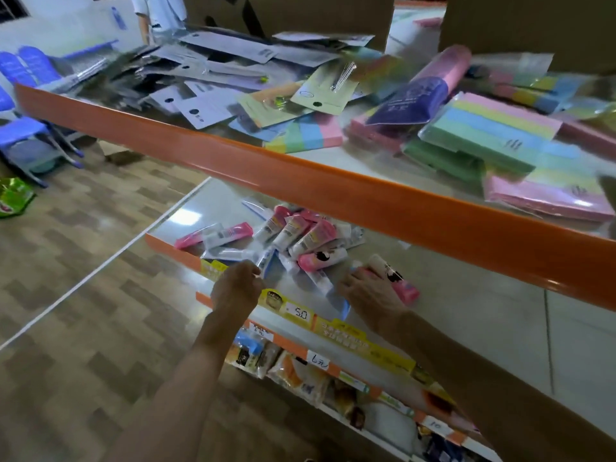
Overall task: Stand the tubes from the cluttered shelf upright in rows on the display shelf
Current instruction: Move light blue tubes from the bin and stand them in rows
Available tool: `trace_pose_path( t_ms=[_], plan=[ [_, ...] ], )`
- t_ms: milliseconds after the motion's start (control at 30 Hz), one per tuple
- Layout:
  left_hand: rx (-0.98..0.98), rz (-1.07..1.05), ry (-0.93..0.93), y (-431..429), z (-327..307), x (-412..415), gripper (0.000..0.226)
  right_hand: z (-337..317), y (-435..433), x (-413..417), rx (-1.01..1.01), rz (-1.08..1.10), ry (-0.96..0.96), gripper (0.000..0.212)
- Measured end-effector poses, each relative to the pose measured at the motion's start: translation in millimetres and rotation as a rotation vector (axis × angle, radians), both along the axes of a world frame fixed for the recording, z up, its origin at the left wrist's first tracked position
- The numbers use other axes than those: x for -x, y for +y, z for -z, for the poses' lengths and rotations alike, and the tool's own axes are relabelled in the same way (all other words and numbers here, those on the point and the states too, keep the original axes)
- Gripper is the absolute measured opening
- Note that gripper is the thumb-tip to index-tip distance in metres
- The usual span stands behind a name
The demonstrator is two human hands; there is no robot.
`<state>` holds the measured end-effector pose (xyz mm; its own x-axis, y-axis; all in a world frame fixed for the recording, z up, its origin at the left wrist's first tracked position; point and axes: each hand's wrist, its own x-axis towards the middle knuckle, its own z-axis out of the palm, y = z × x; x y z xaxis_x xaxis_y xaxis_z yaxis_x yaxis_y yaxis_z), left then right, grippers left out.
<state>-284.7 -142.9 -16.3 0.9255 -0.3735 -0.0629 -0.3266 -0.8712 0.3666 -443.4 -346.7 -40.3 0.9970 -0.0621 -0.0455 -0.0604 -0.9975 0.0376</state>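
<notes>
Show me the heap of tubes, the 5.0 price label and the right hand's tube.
heap of tubes [301, 233]: head view, a middle tube's body.
5.0 price label [300, 315]: head view, its white face.
pink tube [407, 292]: head view, pink end past right hand [370, 291].

A loose heap of small tubes [300, 233], pink and white with printed labels, lay flat and crisscrossed on the grey shelf [466, 315], toward its left end. None of them stood upright. One pink tube [213, 235] lay a little apart at the heap's left, close to the shelf's orange front lip, with a pale tube just beside it. The cartoon tube [321, 258], pink with a dark cartoon figure, lay on its side at the heap's front. To the right, clear of the heap, the right hand [370, 291] gripped a pair of tubes [395, 278], pink and white, slanting low over the shelf.
</notes>
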Motion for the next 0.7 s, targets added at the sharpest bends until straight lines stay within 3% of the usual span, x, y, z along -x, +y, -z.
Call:
trace_pose_path(
  t_ms=[200,300,533,600,700],
  plan=[
    [-0.145,0.109,-0.119,-17,15,-27,0.022,9,-2,-7,0.077,0.004,-0.046,0.048],
    [-0.138,0.128,-0.126,-27,22,-33,0.017,9,1,-11,0.09,0.003,-0.115,0.038],
    [-0.209,0.235,-0.208,-44,36,-49,0.018,13,1,-24,-0.015,0.085,-0.146,0.035],
    [-0.137,0.173,-0.089,-46,33,-56,0.017,10,2,-27,-0.068,0.12,-0.157,0.033],
    [0.166,0.05,0.269,-44,19,-69,0.02,2,6,-27,-0.278,0.298,-0.25,0.027]
  ],
)
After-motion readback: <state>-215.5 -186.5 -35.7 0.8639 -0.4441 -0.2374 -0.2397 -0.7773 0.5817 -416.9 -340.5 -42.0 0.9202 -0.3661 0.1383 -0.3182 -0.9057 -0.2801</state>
